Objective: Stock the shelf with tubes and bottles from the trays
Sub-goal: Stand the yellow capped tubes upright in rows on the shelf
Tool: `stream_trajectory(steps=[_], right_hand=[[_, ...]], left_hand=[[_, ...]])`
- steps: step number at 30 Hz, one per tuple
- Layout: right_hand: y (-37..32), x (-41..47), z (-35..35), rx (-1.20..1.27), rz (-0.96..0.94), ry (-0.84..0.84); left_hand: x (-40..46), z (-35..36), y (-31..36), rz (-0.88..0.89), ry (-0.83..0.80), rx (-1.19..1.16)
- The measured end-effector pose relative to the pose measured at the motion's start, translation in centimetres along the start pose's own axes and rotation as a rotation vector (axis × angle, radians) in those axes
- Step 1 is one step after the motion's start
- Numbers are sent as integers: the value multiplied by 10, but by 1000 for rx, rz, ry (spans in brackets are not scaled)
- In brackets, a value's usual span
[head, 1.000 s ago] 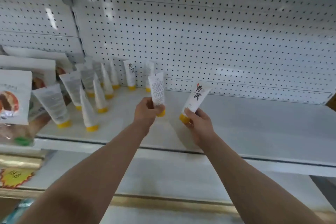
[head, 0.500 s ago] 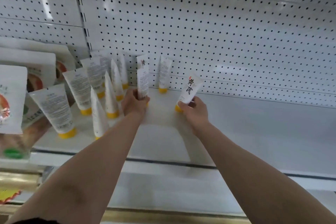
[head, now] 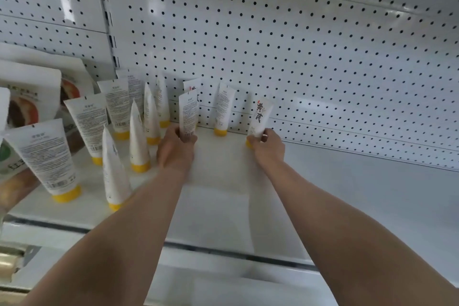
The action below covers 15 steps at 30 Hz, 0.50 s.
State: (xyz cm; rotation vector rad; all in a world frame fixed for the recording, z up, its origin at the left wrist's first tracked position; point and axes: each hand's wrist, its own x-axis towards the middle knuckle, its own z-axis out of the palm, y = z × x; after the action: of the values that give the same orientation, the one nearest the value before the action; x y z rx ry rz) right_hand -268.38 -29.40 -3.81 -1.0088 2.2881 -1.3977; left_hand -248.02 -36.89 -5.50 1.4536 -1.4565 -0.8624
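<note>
Left hand point(head: 176, 149) is gripping a tube point(head: 188, 114); right hand point(head: 267, 148) is pinching another point(head: 259, 118) at 3 o'clock of it, both cap-down at the shelf point(head: 360, 194) back. Tubes are likely light, soft, tippy; holding low near the cap is steadying them.

Head view looks forward and down, close over the shelf point(head: 347, 194).

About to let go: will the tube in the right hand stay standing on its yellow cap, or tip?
Probably tippy: the tube is tall over a small yellow cap and leans while the right hand pinches it. Likely light and squashy, being a thin plastic tube. Its neighbours do stand on their caps.
</note>
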Motion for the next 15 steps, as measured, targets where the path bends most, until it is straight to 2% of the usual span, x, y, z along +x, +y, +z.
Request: stream_trajectory(steps=[15], right_hand=[[12, 30, 19, -139, -23, 66]], left_hand=[[9, 9, -5, -37, 62, 78]])
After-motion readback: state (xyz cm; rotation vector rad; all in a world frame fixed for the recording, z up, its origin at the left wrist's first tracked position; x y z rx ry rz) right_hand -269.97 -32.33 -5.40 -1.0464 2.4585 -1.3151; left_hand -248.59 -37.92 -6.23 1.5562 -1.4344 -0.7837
